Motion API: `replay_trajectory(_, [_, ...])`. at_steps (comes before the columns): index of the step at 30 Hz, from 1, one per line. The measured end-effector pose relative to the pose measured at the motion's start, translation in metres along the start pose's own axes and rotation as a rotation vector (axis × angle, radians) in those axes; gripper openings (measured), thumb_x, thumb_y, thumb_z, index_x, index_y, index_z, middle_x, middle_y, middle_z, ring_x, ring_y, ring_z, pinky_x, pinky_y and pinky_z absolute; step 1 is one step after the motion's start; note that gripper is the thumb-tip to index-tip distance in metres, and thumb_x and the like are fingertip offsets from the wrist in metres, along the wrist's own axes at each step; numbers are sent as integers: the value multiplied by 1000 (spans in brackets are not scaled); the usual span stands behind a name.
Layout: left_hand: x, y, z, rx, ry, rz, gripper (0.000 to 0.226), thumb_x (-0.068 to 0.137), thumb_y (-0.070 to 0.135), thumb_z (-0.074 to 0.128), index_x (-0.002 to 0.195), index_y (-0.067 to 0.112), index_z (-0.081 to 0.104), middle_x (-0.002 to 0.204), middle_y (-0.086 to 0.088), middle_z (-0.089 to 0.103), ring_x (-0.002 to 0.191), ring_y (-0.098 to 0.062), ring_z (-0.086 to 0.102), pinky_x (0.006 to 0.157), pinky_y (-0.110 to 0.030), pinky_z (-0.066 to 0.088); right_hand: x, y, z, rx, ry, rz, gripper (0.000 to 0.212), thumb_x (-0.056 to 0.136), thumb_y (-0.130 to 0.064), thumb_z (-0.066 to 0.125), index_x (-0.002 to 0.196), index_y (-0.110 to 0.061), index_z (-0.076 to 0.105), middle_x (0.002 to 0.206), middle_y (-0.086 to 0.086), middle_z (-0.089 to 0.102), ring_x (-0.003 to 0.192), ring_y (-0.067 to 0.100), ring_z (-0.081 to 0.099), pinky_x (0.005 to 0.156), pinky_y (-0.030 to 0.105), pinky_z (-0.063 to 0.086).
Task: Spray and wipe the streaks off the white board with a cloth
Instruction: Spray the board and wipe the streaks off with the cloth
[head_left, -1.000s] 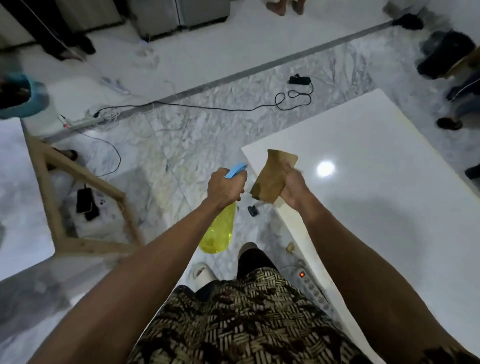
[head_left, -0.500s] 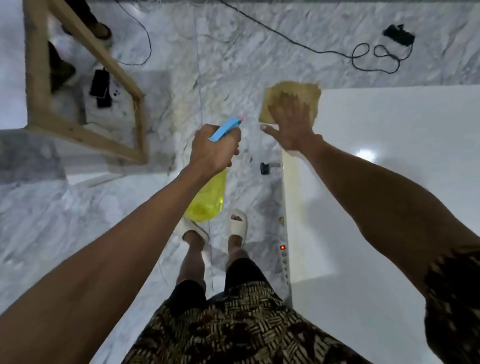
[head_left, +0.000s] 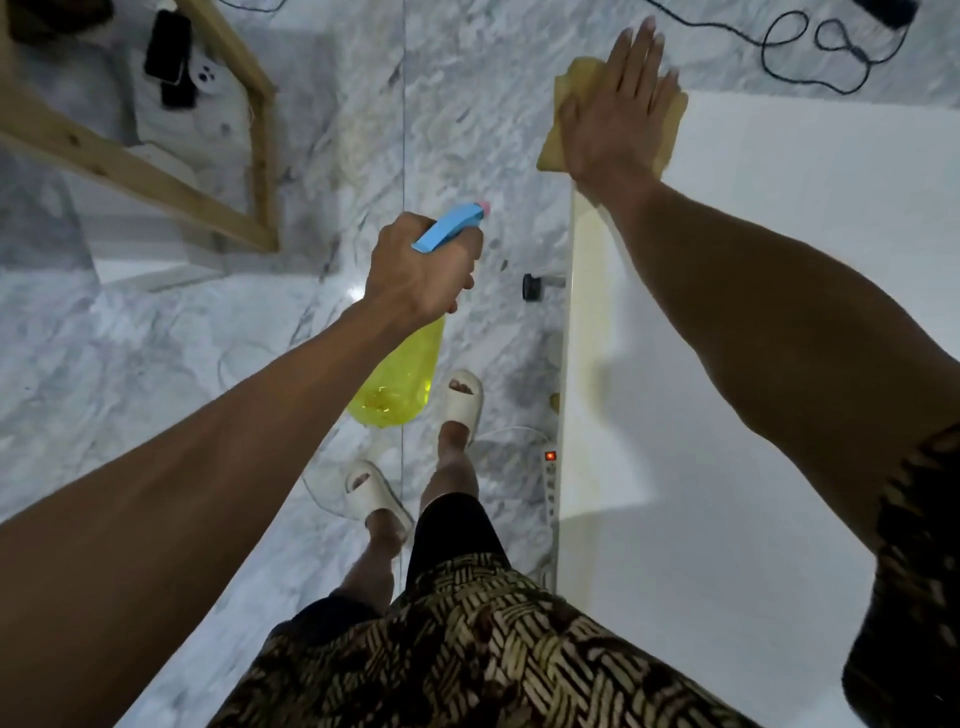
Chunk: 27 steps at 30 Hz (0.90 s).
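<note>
A marble floor (head_left: 156, 364) fills the left of the view, and a white board (head_left: 779, 364) lies flat across the right, its long near edge running away from the person toward the top of the frame. A wooden frame (head_left: 156, 176) stands on the floor at upper left, with a dark phone (head_left: 167, 47) lying inside it. The person, in a patterned shirt (head_left: 467, 649) and pale sandals (head_left: 462, 400), stands just beside the board's left edge.

The right hand (head_left: 618, 119) is spread flat, fingers extended toward the top of the frame, pressing a tan cloth (head_left: 558, 140) onto the board's far left corner. The cloth lies under the palm, its edges showing on both sides of the hand and overhanging the board's edge a little at left.

The left hand (head_left: 421, 270) is clenched round the neck of a spray bottle (head_left: 400, 384), held over the floor and apart from the board. The yellow body hangs below the fist, toward the person's feet, while the blue spray head (head_left: 449, 228) juts above the knuckles; the bottle's long axis slants from lower left to upper right, nozzle aimed toward the board's corner.

A power strip (head_left: 550, 478) with a lit red switch lies on the floor against the board's edge, and a black cable (head_left: 810, 57) coils beyond the board's far end.
</note>
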<state>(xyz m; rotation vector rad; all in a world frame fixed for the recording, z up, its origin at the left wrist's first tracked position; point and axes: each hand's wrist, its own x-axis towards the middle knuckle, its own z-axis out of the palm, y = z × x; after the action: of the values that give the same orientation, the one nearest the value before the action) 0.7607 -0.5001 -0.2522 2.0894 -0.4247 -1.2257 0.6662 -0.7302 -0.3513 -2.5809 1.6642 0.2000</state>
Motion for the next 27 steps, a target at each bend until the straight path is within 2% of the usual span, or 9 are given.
replay_trajectory(2, [-5, -5, 2, -15, -12, 0, 31, 80, 29, 58, 86, 5, 77, 101, -15, 80, 48, -11, 62, 44, -22, 46, -4, 1, -1, -9, 0, 18, 77, 99, -49, 21, 157, 0, 4, 165, 20, 3, 154, 33, 3, 124, 48, 3])
replay_trajectory(4, [-11, -12, 3, -7, -21, -9, 31, 80, 29, 59, 85, 4, 76, 103, -14, 81, 41, -8, 59, 42, -21, 44, -11, -1, -1, -15, -20, 12, 78, 99, -49, 22, 156, 1, 3, 165, 20, 2, 154, 33, 4, 125, 48, 5])
replay_trajectory(8, [-24, -27, 8, -7, -20, -54, 38, 74, 34, 58, 85, 3, 76, 86, -16, 79, 40, -11, 58, 41, -20, 43, -31, 0, 0, -11, -63, 22, 79, 100, -49, 24, 156, 2, 2, 165, 19, 1, 154, 31, 3, 125, 46, 6])
replay_trajectory(14, [-44, -42, 14, 8, -32, -35, 28, 91, 26, 61, 87, 2, 75, 86, -16, 79, 35, -6, 54, 40, -16, 42, -53, 5, -4, 0, -167, 55, 80, 101, -48, 27, 155, 3, -4, 165, 19, -5, 154, 30, -2, 125, 43, 2])
replay_trajectory(21, [-75, -65, 12, 33, -48, 0, 27, 88, 29, 61, 76, 7, 73, 79, -12, 79, 41, -15, 58, 42, -17, 42, -91, 9, -6, -71, -254, 63, 84, 99, -51, 30, 156, 2, -2, 166, 17, -4, 154, 27, -2, 125, 44, -2])
replay_trajectory(27, [-108, -93, 3, 28, -68, 17, 27, 87, 28, 62, 80, 5, 75, 77, -9, 79, 37, -10, 56, 40, -16, 40, -130, 22, 2, -25, -160, -3, 84, 98, -48, 38, 155, 4, 4, 165, 22, 4, 153, 33, 6, 124, 48, 3])
